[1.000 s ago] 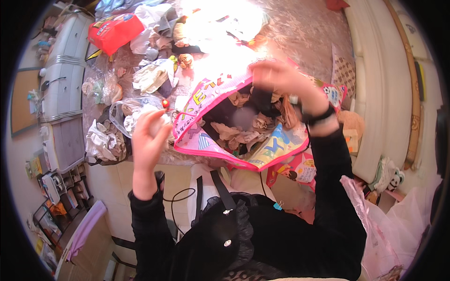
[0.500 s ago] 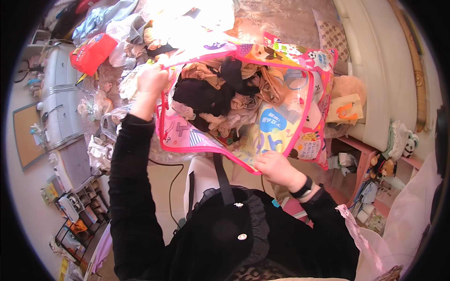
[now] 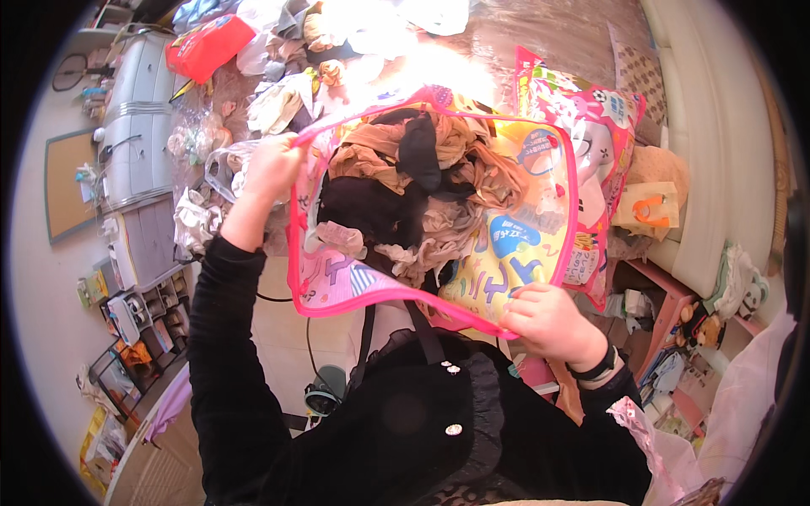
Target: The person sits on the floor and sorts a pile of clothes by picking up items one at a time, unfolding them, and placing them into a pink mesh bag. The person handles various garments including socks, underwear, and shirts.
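A large pink-edged storage bag with colourful cartoon prints gapes open in front of me. Inside lie crumpled clothes: beige and tan pieces, black ones and a pale grey-pink bundle. My left hand is closed on the bag's far left rim. At the near right corner, the fingers of my right hand pinch the pink rim. The bag's opening faces up toward me, its near edge hanging just before my body.
Behind on the right lies a second cartoon-printed pink bag. Piled clothes and a red bag are at the far left. A beige sofa runs along the right, and shelves stand at the left.
The held bag has come nearer and its opening is spread wider, apart from the second pink bag behind. My right hand has shifted right and lower in view, still gripping the rim.
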`<control>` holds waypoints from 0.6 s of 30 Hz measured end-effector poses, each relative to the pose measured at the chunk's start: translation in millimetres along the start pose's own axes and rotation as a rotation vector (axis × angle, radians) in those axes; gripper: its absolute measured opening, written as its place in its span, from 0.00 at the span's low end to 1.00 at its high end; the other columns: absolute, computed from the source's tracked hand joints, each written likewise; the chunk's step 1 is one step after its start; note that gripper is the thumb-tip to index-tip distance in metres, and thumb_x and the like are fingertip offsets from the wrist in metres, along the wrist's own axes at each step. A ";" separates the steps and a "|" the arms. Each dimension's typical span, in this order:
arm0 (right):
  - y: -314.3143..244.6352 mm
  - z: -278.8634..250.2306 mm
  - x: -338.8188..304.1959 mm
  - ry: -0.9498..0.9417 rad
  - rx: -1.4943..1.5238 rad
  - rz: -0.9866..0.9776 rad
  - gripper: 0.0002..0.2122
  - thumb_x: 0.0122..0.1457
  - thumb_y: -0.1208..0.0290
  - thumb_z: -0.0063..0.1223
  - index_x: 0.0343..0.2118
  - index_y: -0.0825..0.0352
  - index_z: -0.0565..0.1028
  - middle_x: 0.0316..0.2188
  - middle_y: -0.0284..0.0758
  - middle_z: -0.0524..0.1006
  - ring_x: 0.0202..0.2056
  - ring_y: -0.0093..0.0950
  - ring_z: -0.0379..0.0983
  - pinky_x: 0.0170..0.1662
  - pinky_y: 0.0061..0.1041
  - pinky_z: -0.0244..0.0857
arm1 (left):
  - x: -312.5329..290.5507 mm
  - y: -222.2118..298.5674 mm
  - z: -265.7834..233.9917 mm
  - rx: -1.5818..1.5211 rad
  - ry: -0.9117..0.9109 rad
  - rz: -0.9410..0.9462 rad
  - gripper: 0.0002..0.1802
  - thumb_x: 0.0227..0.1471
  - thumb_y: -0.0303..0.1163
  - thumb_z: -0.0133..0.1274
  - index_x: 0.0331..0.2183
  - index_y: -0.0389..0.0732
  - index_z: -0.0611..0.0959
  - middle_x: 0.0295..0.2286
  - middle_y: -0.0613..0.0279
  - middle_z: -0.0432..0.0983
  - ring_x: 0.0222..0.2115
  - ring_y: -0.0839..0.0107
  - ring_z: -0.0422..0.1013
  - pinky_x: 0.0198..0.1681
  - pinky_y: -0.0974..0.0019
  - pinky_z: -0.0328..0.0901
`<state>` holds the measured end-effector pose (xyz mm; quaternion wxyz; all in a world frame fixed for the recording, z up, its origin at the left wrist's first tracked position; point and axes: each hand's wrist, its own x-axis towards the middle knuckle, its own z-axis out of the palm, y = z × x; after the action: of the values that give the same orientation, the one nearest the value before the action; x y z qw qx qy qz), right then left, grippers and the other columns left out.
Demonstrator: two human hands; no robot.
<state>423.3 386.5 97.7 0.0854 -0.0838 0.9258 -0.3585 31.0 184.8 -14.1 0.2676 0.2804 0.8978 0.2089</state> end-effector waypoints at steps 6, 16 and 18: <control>-2.7 63.6 4.0 -0.334 -0.011 -0.079 0.02 0.41 0.72 0.53 0.20 0.61 0.72 0.19 0.30 0.71 0.28 0.31 0.72 0.36 0.28 0.64 | -35.8 -17.3 24.4 0.271 0.124 -0.012 0.15 0.49 0.43 0.52 0.29 0.40 0.83 0.21 0.51 0.77 0.24 0.53 0.74 0.28 0.56 0.66; 63.4 43.0 87.4 -0.214 0.244 0.206 0.20 0.48 0.49 0.57 0.31 0.64 0.78 0.28 0.43 0.76 0.34 0.41 0.74 0.36 0.37 0.68 | 43.1 42.0 80.8 0.416 0.282 0.337 0.12 0.46 0.40 0.51 0.23 0.43 0.82 0.24 0.54 0.78 0.27 0.55 0.76 0.29 0.55 0.69; 94.1 28.4 80.2 -0.028 -0.258 0.483 0.17 0.47 0.56 0.60 0.26 0.69 0.77 0.23 0.43 0.75 0.29 0.41 0.74 0.33 0.37 0.67 | 69.1 32.4 83.6 0.388 0.289 0.340 0.11 0.46 0.39 0.50 0.22 0.44 0.82 0.23 0.54 0.78 0.26 0.56 0.76 0.29 0.55 0.69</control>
<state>342.7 419.3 5.4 0.1699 0.1240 0.9558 -0.2055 45.3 270.6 -86.6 0.0394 0.4399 0.8900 0.1132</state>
